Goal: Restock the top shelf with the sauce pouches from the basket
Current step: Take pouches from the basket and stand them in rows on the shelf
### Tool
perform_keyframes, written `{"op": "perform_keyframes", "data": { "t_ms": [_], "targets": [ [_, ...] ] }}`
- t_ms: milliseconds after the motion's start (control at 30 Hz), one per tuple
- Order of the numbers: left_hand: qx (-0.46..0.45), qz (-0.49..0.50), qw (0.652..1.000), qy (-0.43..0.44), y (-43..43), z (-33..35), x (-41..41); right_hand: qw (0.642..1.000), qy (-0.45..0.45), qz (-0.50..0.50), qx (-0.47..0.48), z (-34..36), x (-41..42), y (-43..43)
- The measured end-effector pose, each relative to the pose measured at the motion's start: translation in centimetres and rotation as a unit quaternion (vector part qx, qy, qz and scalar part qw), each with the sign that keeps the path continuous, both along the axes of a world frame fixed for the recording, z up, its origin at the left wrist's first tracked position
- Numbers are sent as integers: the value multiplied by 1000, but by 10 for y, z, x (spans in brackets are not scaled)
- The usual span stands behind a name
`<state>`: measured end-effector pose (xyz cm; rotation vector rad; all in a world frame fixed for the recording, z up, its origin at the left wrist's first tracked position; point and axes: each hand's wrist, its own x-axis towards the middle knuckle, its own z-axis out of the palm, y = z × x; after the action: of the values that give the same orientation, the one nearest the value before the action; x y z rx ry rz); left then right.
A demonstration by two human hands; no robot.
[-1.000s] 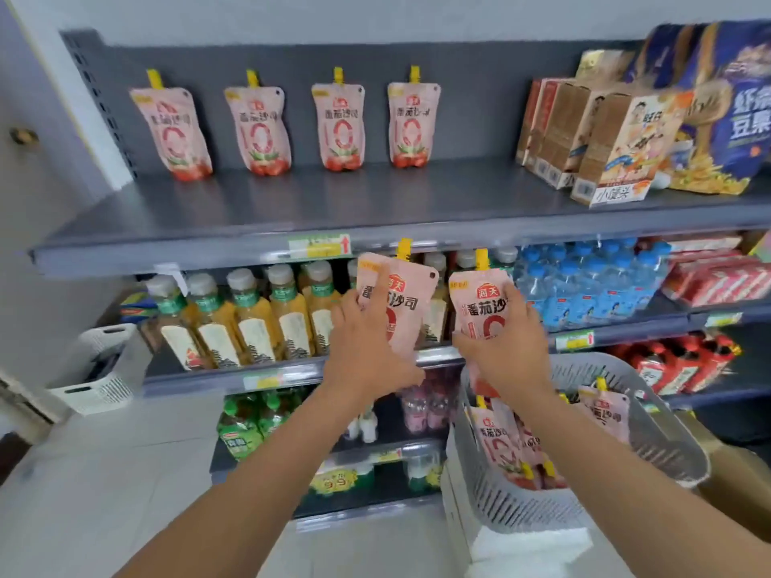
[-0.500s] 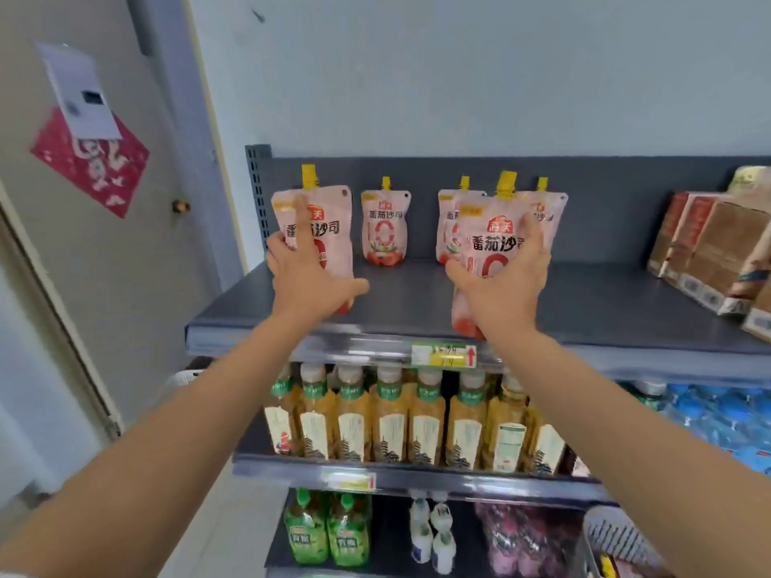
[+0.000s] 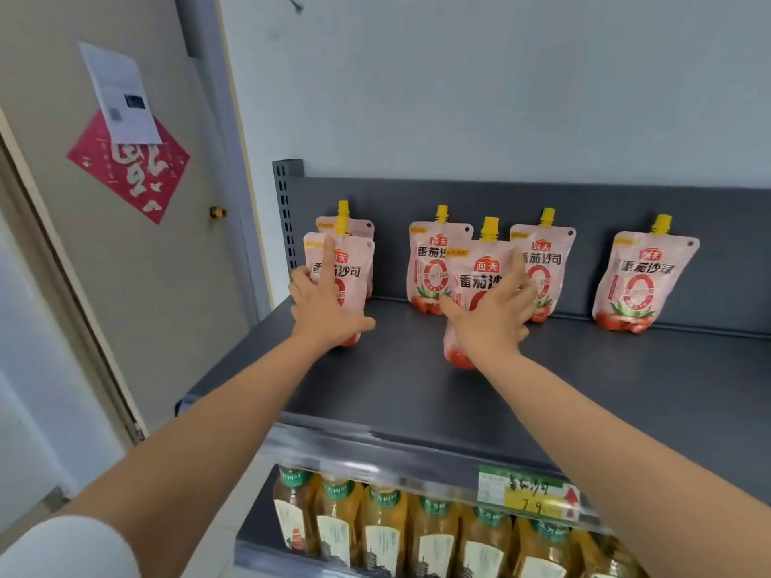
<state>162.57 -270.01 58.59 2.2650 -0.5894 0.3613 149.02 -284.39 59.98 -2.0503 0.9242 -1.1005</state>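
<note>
Sauce pouches: L hand (image 3: 321,304) & R hand (image 3: 494,317) each grip one upright on top shelf (image 3: 417,394).

Six pink, yellow-capped pouches stand upright on the grey top shelf (image 3: 417,394). Four (image 3: 644,281) line its back wall; two stand further forward, one (image 3: 348,271) at the shelf's left end, one (image 3: 475,285) mid-shelf.

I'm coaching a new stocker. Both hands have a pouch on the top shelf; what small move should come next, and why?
Probably let go of both. The left hand holds its pouch upright in front of the back-row one, and the right hand holds its pouch standing on the top shelf, so both look placed.
</note>
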Motion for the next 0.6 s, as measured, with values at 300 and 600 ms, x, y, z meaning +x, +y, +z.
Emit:
{"op": "perform_keyframes", "data": {
  "t_ms": [300, 600],
  "targets": [
    [-84, -90, 992, -9, -7, -10, 60, 998, -26, -50, -10, -10, 72, -1],
    [-72, -131, 987, -60, -8, -17, 87, 996, -60, -54, -41, -23, 102, 6]
  ]
}}
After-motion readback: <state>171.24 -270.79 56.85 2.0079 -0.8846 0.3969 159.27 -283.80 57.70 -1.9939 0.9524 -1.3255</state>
